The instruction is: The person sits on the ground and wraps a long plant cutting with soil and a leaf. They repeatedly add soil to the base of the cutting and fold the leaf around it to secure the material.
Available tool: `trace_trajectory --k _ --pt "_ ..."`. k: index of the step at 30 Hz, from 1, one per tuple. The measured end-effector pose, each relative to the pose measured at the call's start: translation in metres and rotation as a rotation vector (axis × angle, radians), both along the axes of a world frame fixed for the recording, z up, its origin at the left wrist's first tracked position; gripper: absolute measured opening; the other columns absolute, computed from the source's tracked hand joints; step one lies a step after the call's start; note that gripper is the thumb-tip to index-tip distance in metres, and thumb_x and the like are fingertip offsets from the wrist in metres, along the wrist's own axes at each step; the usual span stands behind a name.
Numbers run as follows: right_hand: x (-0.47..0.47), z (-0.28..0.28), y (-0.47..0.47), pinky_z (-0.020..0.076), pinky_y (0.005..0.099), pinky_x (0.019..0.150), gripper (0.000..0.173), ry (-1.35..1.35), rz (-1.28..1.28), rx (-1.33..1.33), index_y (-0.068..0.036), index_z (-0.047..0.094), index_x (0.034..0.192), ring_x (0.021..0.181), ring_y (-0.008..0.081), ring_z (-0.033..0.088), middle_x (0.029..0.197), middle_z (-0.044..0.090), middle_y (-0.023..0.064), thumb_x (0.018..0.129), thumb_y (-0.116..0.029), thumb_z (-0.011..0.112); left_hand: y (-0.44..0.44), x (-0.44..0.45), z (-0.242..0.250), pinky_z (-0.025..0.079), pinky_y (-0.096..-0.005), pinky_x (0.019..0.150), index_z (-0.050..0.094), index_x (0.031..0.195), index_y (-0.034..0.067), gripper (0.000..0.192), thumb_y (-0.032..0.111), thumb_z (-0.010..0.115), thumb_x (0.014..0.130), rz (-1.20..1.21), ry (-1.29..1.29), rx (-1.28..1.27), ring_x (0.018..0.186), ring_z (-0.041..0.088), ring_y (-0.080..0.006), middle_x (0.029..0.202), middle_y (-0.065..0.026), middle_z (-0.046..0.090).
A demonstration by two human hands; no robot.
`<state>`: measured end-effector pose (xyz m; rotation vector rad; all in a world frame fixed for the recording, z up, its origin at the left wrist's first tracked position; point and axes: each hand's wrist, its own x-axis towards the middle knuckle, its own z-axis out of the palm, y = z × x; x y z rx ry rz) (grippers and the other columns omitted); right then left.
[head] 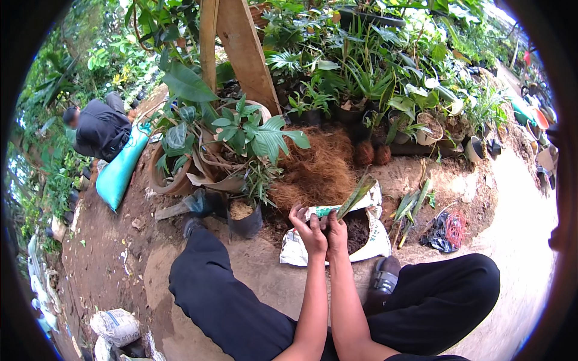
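My left hand (311, 234) and my right hand (337, 232) are cupped together above an opened white sack. A mottled green leaf cutting, seemingly snake plant (359, 196), rises at a slant from between them, close to my right fingertips. Something dark, apparently soil, shows between the palms; my fingers hide most of it and the leaf's base. Dark loose soil (358, 234) lies in the white sack (377, 246), which bears printing. Behind the sack spreads a heap of brown coconut fibre (316, 167).
Two fibre-wrapped balls (374, 154) sit beside the heap. Cut leaves (412, 204) and red string on black plastic (455, 229) lie to the right. Potted plants and a black grow bag (245, 221) stand left. A person (101, 128) bends near a turquoise sack (119, 169).
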<state>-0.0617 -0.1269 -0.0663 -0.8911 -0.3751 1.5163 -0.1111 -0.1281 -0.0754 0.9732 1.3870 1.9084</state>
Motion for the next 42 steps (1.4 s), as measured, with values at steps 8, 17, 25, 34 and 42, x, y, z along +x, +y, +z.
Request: trace_trajectory --k 8,17,25,34,42 --pt "0.015 0.010 0.005 0.0225 0.0270 0.042 0.055 0.072 -0.145 -0.177 -0.018 0.035 0.053 0.040 0.0097 0.028 0.047 0.031 -0.0040 0.092 -0.042 0.065 0.005 0.010 -0.015 0.030 -0.0446 0.107 0.019 0.135 0.001 0.069 0.040 0.058 0.093 -0.150 -0.089 0.082 0.122 0.042 -0.0304 0.138 -0.0200 0.034" --pt "0.012 0.015 0.008 0.0481 0.0319 0.060 0.038 0.431 0.044 -0.140 -0.007 0.056 0.090 0.063 0.0189 0.055 0.071 0.055 0.0059 0.096 -0.044 0.056 0.006 0.001 -0.024 0.032 -0.0387 0.106 0.028 0.129 0.000 0.060 0.047 0.046 0.098 -0.057 -0.268 -0.008 0.121 0.043 -0.0242 0.133 -0.0184 0.041" --pt "0.014 0.019 0.005 0.0555 0.0307 0.068 0.026 0.655 0.099 -0.028 -0.012 0.061 0.107 0.080 0.0150 0.063 0.086 0.064 0.0012 0.096 -0.035 0.059 0.011 -0.006 -0.038 0.033 -0.0413 0.107 0.034 0.130 0.009 0.058 0.056 0.040 0.097 -0.039 -0.479 0.030 0.122 0.046 -0.0262 0.136 -0.0135 0.047" --pt "0.022 0.010 0.005 0.0422 0.0171 0.052 0.013 0.756 0.189 -0.014 -0.010 0.063 0.103 0.068 0.0070 0.047 0.091 0.060 0.0005 0.098 -0.019 0.056 0.013 -0.005 -0.032 0.033 -0.0426 0.108 0.036 0.127 0.008 0.052 0.051 0.040 0.099 -0.096 -0.426 0.064 0.122 0.046 -0.0281 0.134 -0.0153 0.048" --pt "0.016 0.009 0.004 0.0204 0.0213 0.038 0.048 0.584 0.175 -0.114 -0.017 0.043 0.069 0.044 0.0082 0.028 0.052 0.032 -0.0052 0.090 -0.057 0.059 0.010 -0.006 -0.021 0.032 -0.0399 0.108 0.038 0.125 0.000 0.054 0.047 0.043 0.098 -0.135 -0.442 0.061 0.121 0.045 -0.0248 0.129 -0.0168 0.047"
